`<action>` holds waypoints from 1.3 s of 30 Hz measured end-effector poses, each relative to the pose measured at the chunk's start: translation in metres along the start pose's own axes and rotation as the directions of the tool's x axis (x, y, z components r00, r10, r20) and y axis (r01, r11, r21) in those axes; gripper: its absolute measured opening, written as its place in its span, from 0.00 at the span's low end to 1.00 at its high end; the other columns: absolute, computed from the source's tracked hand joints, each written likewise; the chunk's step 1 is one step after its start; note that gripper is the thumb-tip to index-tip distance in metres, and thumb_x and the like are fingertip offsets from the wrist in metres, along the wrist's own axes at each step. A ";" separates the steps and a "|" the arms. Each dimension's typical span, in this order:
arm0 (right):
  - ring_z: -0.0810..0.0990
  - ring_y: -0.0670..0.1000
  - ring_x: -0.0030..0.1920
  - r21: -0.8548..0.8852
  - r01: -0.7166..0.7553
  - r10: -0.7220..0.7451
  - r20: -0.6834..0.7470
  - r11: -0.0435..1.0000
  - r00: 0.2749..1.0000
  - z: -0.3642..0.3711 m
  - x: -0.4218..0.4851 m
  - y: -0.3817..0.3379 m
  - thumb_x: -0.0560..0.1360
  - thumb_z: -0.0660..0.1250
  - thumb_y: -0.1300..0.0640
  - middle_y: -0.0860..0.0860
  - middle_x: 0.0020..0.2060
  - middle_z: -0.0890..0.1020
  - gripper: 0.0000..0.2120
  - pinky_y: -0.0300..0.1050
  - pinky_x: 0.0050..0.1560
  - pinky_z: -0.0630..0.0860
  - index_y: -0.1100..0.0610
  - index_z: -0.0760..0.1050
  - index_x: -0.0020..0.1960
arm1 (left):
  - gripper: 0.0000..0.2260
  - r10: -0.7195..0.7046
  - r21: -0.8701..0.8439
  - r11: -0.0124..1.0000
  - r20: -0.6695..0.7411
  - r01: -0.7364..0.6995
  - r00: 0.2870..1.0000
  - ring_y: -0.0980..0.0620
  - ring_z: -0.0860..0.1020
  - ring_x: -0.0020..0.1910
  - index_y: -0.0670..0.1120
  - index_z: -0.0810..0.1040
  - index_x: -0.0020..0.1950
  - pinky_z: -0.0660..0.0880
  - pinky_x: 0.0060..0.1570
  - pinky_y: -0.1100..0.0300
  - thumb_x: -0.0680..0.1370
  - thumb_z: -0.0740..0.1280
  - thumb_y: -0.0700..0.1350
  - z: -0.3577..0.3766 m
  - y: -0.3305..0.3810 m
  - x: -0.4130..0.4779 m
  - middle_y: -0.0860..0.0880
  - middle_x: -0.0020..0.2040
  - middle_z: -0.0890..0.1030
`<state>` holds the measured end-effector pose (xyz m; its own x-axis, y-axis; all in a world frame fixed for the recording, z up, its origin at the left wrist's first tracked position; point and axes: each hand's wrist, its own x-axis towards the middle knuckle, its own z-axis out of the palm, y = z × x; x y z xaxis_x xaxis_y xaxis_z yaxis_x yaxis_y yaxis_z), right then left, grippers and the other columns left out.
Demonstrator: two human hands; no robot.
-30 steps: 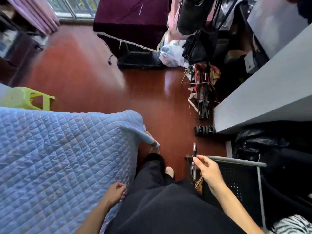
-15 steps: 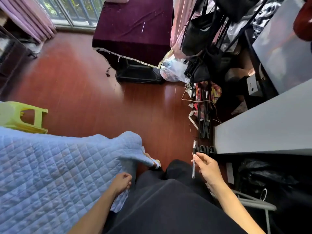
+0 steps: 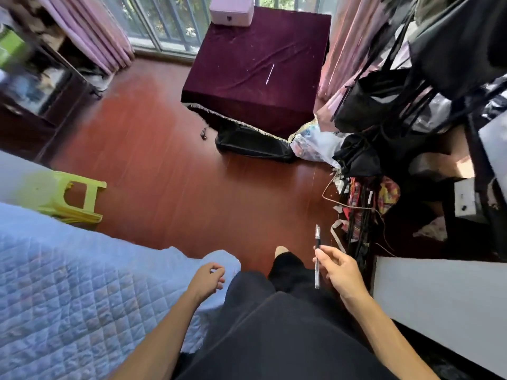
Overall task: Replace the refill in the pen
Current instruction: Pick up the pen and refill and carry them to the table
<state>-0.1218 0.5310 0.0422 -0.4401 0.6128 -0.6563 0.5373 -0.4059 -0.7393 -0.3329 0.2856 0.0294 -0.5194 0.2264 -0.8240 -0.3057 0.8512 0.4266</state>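
Forearms reach out from the bottom of the view, bare, on either side of your dark-clothed lap (image 3: 274, 338). Your right hand (image 3: 341, 275) is raised just right of your knee, palm turned inward, with thumb and fingers pinched around the middle of the pen (image 3: 317, 256). The pen stands nearly upright, its black capped end pointing away from you and its clear barrel hanging below your fingers. Your left hand (image 3: 208, 279) holds nothing; its fingers are loosely curled and it hovers at the edge of the blue quilted blanket (image 3: 68, 292) that covers the bed on your left.

Beyond your knee, one foot (image 3: 281, 249) shows on the red-brown wooden floor (image 3: 170, 165). A white surface (image 3: 439, 303) runs close along your right side. Farther left stands a yellow-green plastic stool (image 3: 74, 198), partly behind the blanket. To the right, past the pen, lies a tangle of cords and coloured scraps (image 3: 365, 204) below hanging black bags (image 3: 389, 105).

Farther off, a low table draped in dark purple cloth (image 3: 258, 69) carries a thin white stick-like thing (image 3: 270, 74), too small to identify, and a pale pink box (image 3: 231, 9) at its far edge. Pink curtains (image 3: 90, 34) frame the window behind.
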 end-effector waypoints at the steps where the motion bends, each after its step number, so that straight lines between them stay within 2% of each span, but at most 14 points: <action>1: 0.85 0.37 0.38 -0.021 0.012 -0.011 0.025 1.000 1.000 0.002 0.014 -0.014 0.83 0.71 0.56 0.51 0.46 0.89 0.04 0.29 0.37 0.76 0.50 0.84 0.56 | 0.05 -0.025 -0.012 1.000 -0.014 0.025 1.000 0.51 0.75 0.34 0.40 0.76 0.53 0.73 0.33 0.65 0.84 0.61 0.39 -0.005 0.003 0.002 0.39 0.45 0.78; 3: 0.84 0.33 0.36 -0.057 0.029 -0.025 0.072 0.998 0.997 0.006 0.041 -0.041 0.84 0.71 0.57 0.52 0.46 0.88 0.04 0.25 0.34 0.75 0.51 0.84 0.56 | 0.07 -0.089 -0.023 0.996 -0.033 0.088 0.995 0.49 0.76 0.37 0.39 0.77 0.56 0.74 0.35 0.63 0.84 0.61 0.40 -0.013 0.004 0.004 0.38 0.47 0.79; 8: 0.84 0.31 0.35 -0.100 0.071 -0.058 0.132 0.992 0.990 0.029 0.098 -0.102 0.84 0.70 0.59 0.53 0.46 0.87 0.05 0.24 0.34 0.75 0.55 0.84 0.58 | 0.07 -0.240 -0.047 0.970 -0.026 0.238 0.970 0.50 0.73 0.32 0.39 0.77 0.51 0.70 0.30 0.65 0.84 0.60 0.38 -0.028 -0.009 0.012 0.41 0.41 0.77; 10: 0.83 0.31 0.34 -0.116 0.079 -0.064 0.133 0.990 0.989 0.041 0.122 -0.122 0.84 0.70 0.60 0.52 0.45 0.87 0.05 0.24 0.34 0.75 0.56 0.84 0.58 | 0.10 -0.244 0.022 0.969 -0.032 0.245 0.969 0.55 0.70 0.27 0.41 0.75 0.43 0.65 0.24 0.69 0.82 0.61 0.35 -0.037 -0.011 0.023 0.45 0.35 0.75; 12: 0.83 0.31 0.35 -0.129 0.088 -0.071 0.131 0.988 0.989 0.055 0.144 -0.141 0.84 0.70 0.60 0.52 0.45 0.87 0.05 0.24 0.34 0.74 0.55 0.84 0.58 | 0.12 -0.252 0.063 0.965 -0.025 0.254 0.967 0.57 0.69 0.26 0.42 0.73 0.39 0.63 0.23 0.71 0.81 0.61 0.35 -0.049 -0.005 0.038 0.47 0.35 0.74; 14: 0.83 0.32 0.33 -0.130 0.091 -0.076 0.120 0.987 0.990 0.070 0.165 -0.159 0.84 0.71 0.60 0.52 0.43 0.87 0.04 0.24 0.34 0.74 0.55 0.84 0.56 | 0.12 -0.257 0.076 0.963 -0.034 0.259 0.966 0.53 0.69 0.29 0.43 0.73 0.37 0.63 0.24 0.71 0.81 0.62 0.36 -0.068 0.009 0.056 0.46 0.36 0.74; 16: 0.82 0.34 0.32 -0.130 0.091 -0.078 0.101 0.987 0.992 0.085 0.183 -0.177 0.83 0.71 0.60 0.50 0.40 0.88 0.04 0.24 0.35 0.74 0.56 0.85 0.56 | 0.14 -0.236 0.083 0.968 -0.036 0.238 0.971 0.51 0.68 0.31 0.44 0.71 0.34 0.64 0.26 0.67 0.80 0.63 0.35 -0.088 0.027 0.080 0.48 0.34 0.73; 18: 0.82 0.34 0.33 -0.126 0.091 -0.081 0.085 0.988 0.993 0.099 0.199 -0.195 0.83 0.71 0.59 0.47 0.36 0.88 0.04 0.25 0.35 0.74 0.54 0.85 0.55 | 0.16 -0.208 0.079 0.975 -0.022 0.209 0.978 0.53 0.67 0.28 0.45 0.69 0.32 0.64 0.25 0.67 0.80 0.62 0.34 -0.109 0.055 0.108 0.50 0.30 0.71; 21: 0.82 0.35 0.34 -0.113 0.094 -0.087 0.060 0.989 0.994 0.117 0.224 -0.220 0.83 0.72 0.58 0.47 0.37 0.89 0.04 0.25 0.35 0.75 0.52 0.85 0.54 | 0.11 -0.170 -0.005 0.985 0.000 0.170 0.985 0.52 0.70 0.25 0.43 0.75 0.40 0.66 0.24 0.67 0.81 0.61 0.35 -0.140 0.106 0.154 0.46 0.33 0.75; 25: 0.82 0.34 0.33 -0.097 0.091 -0.087 0.043 0.991 0.995 0.136 0.254 -0.247 0.83 0.71 0.58 0.42 0.35 0.89 0.04 0.26 0.34 0.74 0.50 0.84 0.53 | 0.07 -0.093 -0.120 0.989 -0.011 0.091 0.996 0.52 0.73 0.25 0.43 0.76 0.46 0.67 0.21 0.67 0.83 0.62 0.38 -0.175 0.179 0.209 0.45 0.34 0.78; 30: 0.83 0.34 0.34 -0.056 0.075 -0.074 0.027 0.996 0.997 0.153 0.299 -0.278 0.83 0.72 0.57 0.41 0.37 0.89 0.04 0.27 0.35 0.75 0.50 0.84 0.54 | 0.05 0.018 -0.148 0.989 0.006 -0.016 1.000 0.53 0.74 0.27 0.43 0.77 0.49 0.69 0.27 0.63 0.83 0.63 0.39 -0.205 0.263 0.263 0.45 0.37 0.79; 34: 0.83 0.34 0.34 -0.030 0.060 -0.059 0.025 0.998 0.998 0.162 0.343 -0.304 0.83 0.72 0.57 0.46 0.37 0.89 0.03 0.25 0.34 0.75 0.52 0.85 0.55 | 0.05 -0.015 -0.142 0.990 0.004 0.015 1.000 0.53 0.73 0.27 0.43 0.76 0.49 0.69 0.27 0.65 0.83 0.63 0.39 -0.220 0.301 0.294 0.45 0.37 0.79; 37: 0.82 0.34 0.32 -0.038 0.047 -0.046 0.042 0.998 0.998 0.167 0.375 -0.327 0.83 0.72 0.58 0.51 0.41 0.88 0.05 0.25 0.34 0.74 0.56 0.85 0.57 | 0.05 -0.076 -0.117 0.990 -0.008 0.075 0.997 0.52 0.73 0.27 0.42 0.76 0.50 0.69 0.25 0.67 0.83 0.63 0.38 -0.232 0.316 0.305 0.45 0.36 0.78; 39: 0.82 0.34 0.32 -0.036 0.044 -0.042 0.044 0.998 0.998 0.171 0.395 -0.343 0.83 0.71 0.58 0.50 0.40 0.88 0.05 0.25 0.34 0.74 0.56 0.85 0.57 | 0.05 -0.108 -0.075 0.991 -0.016 0.106 0.994 0.52 0.74 0.28 0.41 0.77 0.50 0.69 0.27 0.64 0.83 0.62 0.38 -0.242 0.321 0.309 0.45 0.37 0.79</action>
<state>-0.6026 0.7962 0.0110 -0.4936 0.5991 -0.6305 0.5429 -0.3541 -0.7615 -0.7845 0.5141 0.0016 -0.4964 0.1256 -0.8590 -0.4184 0.8324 0.3635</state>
